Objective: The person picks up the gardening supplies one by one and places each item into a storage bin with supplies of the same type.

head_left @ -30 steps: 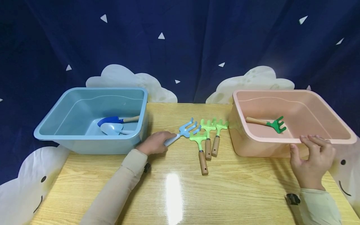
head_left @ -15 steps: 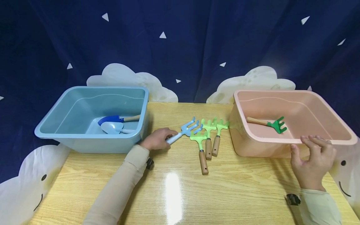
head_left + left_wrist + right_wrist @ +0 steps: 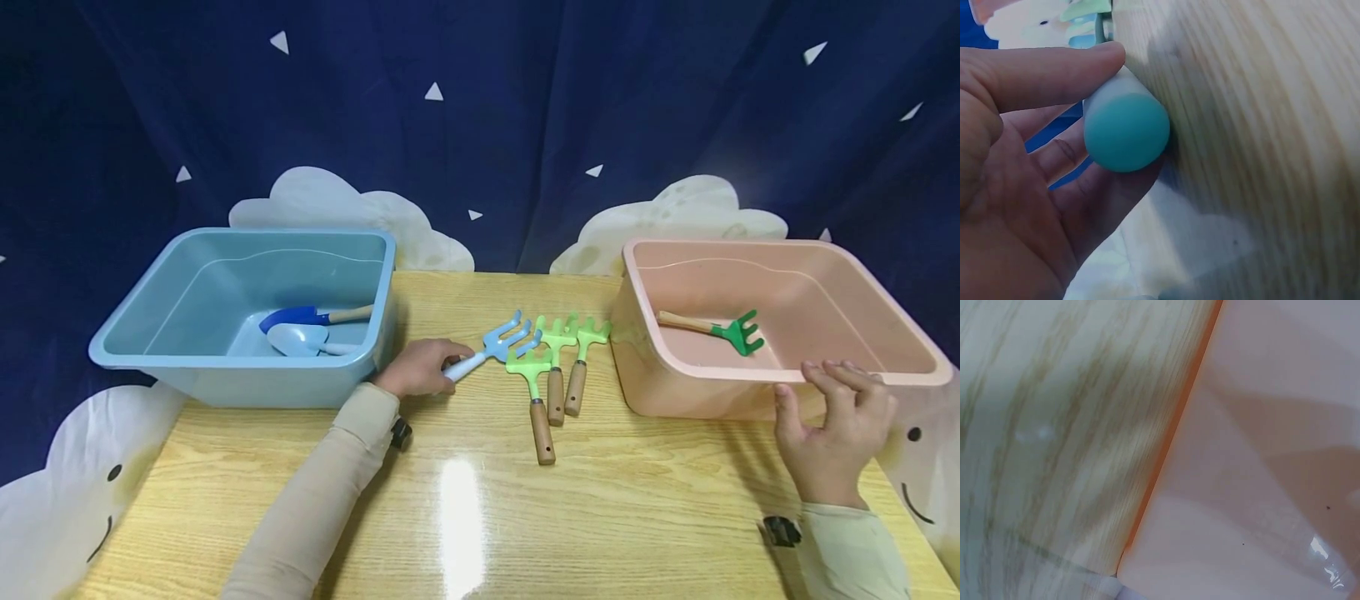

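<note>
In the head view my left hand (image 3: 420,367) pinches the pale handle of a light blue hand fork (image 3: 506,337) beside the blue bin. The left wrist view shows thumb and fingers round that handle, its teal end (image 3: 1127,132) facing the camera. The fork's tines overlap the green forks. Three light green hand forks (image 3: 542,433) with wooden handles lie in a cluster on the table to its right. My right hand (image 3: 836,425) holds the front rim of the pink bin (image 3: 697,372), fingertips over the edge and thumb against the outer wall.
At left, the blue bin (image 3: 225,362) contains a dark blue trowel (image 3: 296,317) and a light blue trowel (image 3: 297,340). A dark green hand fork (image 3: 738,333) lies in the pink bin. Behind the wooden table (image 3: 600,508) hangs a navy curtain (image 3: 510,125).
My left hand has shifted slightly right along with the light blue fork, and its hold on the handle looks much the same. My right hand stays on the pink bin's rim.
</note>
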Motion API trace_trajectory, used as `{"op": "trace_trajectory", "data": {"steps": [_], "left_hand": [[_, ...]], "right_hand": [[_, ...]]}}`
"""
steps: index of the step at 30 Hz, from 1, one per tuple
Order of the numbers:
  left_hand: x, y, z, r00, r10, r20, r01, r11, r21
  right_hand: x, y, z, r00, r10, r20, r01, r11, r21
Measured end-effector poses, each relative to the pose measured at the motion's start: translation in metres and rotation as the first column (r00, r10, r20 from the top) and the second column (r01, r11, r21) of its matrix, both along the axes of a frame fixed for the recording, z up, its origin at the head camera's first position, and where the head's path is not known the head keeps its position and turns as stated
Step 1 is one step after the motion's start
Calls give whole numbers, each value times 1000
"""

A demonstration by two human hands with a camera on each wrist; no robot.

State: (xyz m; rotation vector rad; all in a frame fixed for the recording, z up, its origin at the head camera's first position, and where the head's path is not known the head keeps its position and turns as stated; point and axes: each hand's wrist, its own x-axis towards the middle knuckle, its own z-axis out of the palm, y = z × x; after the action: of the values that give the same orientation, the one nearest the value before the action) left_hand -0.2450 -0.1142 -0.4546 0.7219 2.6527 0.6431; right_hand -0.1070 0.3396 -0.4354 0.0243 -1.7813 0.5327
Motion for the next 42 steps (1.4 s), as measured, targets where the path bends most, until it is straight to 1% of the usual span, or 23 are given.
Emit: {"op": "trace_trajectory", "data": {"steps": [3, 10, 13, 20, 22, 24, 30, 34, 38, 42], "left_hand": [[-1, 0, 1, 1000, 6, 12, -6, 1000, 15], [-4, -1, 0, 994, 3, 105, -13, 996, 91], [-4, -2, 0, 990, 12, 137, -28, 993, 116], [-6, -1, -1, 985, 14, 173, -40, 988, 152], [-6, -1, -1, 982, 13, 188, -43, 986, 158], [-6, -1, -1, 978, -2, 206, -35, 984, 174], [-6, 0, -3, 959, -40, 279, -28, 972, 234], [-6, 1, -3, 957, -35, 287, -35, 971, 236], [-5, 2, -3, 960, -23, 279, -43, 973, 226], [-5, 1, -4, 960, -5, 278, -69, 964, 256]], "right_hand": [[1, 0, 0, 1000, -2, 2, 2, 1000, 0], [0, 1, -2, 1000, -1, -20, 1, 1000, -10], [0, 1, -2, 1000, 2, -18, -3, 1000, -13], [1, -2, 1, 1000, 6, -4, -6, 1000, -3], [1, -2, 2, 1000, 9, -3, -9, 1000, -6], [2, -2, 2, 1000, 12, 2, -12, 1000, -9], [2, 1, 1, 1000, 7, 15, -6, 1000, -10], [2, 1, 1, 1000, 6, 15, -6, 1000, -11], [2, 0, 2, 1000, 6, 17, -6, 1000, -12], [2, -1, 1, 1000, 8, 10, -8, 1000, -11]]}}
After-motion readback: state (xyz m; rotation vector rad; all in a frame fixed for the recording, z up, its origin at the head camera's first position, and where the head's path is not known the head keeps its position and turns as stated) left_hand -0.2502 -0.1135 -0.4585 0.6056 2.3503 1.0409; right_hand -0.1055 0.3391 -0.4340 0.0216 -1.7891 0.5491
